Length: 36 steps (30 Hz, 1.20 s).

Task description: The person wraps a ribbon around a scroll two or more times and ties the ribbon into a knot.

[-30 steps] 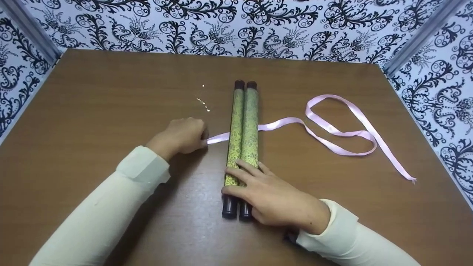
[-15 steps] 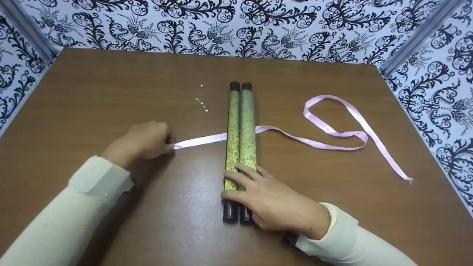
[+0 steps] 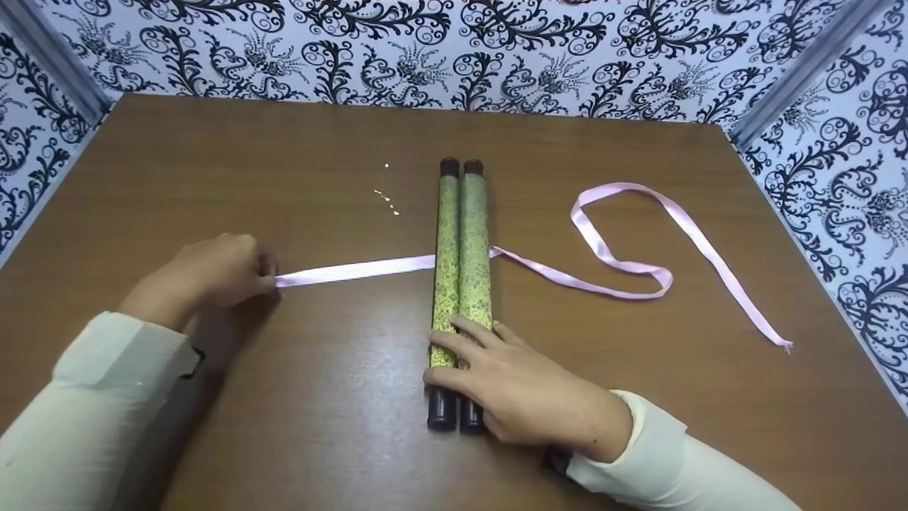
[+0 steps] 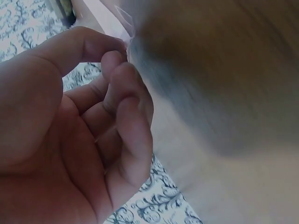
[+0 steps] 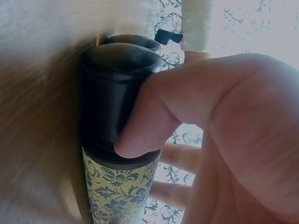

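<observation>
Two yellow-green floral rods [image 3: 462, 248] with dark end caps lie side by side on the table. Beneath them passes a pink satin ribbon [image 3: 358, 270], flat on the left and loosely curved on the right. Out to the left, my left hand [image 3: 206, 273] pinches the ribbon's end between thumb and fingertips; the left wrist view shows the ribbon [image 4: 110, 21] at those tips. My right hand [image 3: 528, 387] holds the near ends of the rods, fingers across both. In the right wrist view, the right thumb [image 5: 154, 116] presses one rod's black end cap [image 5: 110, 93].
Brown wooden table [image 3: 284, 163] spreads under everything. Small pale flecks [image 3: 386, 199] are scattered left of the rods. Walls with black-and-white scroll patterns [image 3: 411, 57] border the table's back and sides. The ribbon's frayed end [image 3: 786, 345] lies at the right.
My left hand has moved left, drawing the ribbon out under the rods. On the right, the ribbon's loops have shifted left and loosened. The right hand stays on the rods.
</observation>
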{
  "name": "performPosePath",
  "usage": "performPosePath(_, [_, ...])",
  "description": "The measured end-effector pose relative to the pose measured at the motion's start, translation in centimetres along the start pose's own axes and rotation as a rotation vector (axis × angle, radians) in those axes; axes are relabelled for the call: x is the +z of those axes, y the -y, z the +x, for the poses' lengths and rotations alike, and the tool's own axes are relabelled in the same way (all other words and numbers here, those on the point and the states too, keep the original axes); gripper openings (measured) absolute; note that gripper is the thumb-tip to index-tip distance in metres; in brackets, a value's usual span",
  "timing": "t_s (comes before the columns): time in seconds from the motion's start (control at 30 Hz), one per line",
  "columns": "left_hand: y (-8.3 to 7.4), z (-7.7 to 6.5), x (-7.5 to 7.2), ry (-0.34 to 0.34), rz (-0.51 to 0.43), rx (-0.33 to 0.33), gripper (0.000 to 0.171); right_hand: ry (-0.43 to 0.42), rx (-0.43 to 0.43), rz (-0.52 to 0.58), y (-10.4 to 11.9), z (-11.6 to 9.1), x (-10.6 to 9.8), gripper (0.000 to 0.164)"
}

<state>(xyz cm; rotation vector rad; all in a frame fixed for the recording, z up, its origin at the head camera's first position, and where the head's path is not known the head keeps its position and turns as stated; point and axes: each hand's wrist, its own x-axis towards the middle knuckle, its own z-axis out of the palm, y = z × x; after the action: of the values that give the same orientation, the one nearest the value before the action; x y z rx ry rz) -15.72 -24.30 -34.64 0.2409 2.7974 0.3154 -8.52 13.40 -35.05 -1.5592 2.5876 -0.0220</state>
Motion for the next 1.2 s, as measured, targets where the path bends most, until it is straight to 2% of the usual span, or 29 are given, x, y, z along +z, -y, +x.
performPosePath(0.17, [1.9, 0.0, -0.2, 0.032, -0.014, -0.038, 0.015, -0.001, -0.002, -0.006, 0.2, -0.1, 0.1, 0.065])
performPosePath(0.33, [3.0, -0.1, -0.5, 0.058, -0.056, -0.065, 0.017, 0.013, 0.008, -0.006, 0.4, -0.1, 0.1, 0.066])
performPosePath(0.5, [2.9, -0.1, -0.9, 0.049, -0.046, -0.087, 0.02, 0.02, 0.01, -0.007, 0.4, 0.0, 0.0, 0.065])
performPosePath(0.6, [2.3, 0.0, -1.0, 0.001, -0.025, -0.106, 0.021, 0.022, 0.008, -0.006, 0.5, 0.0, -0.2, 0.064])
performPosePath(0.77, [0.3, 0.6, -1.2, -0.109, -0.022, -0.106, 0.026, 0.029, 0.013, -0.002, 0.5, 0.0, -0.3, 0.065])
performPosePath(0.87, [-1.8, 1.4, -1.3, -0.149, -0.01, -0.06, 0.027, 0.029, 0.014, -0.003, 0.5, 0.0, -0.3, 0.065])
performPosePath(0.97, [-4.5, 2.4, -1.1, -0.179, 0.013, 0.009, 0.023, 0.024, 0.014, -0.007, 0.5, 0.0, -0.3, 0.066])
performPosePath(1.1, [-8.3, 4.1, -0.2, -0.175, 0.038, 0.115, 0.021, 0.017, 0.011, -0.024, 0.5, 0.1, -0.2, 0.066])
performPosePath(1.2, [-10.7, 5.2, 0.7, -0.129, 0.044, 0.186, 0.025, 0.008, 0.002, -0.043, 0.6, 0.1, -0.1, 0.067])
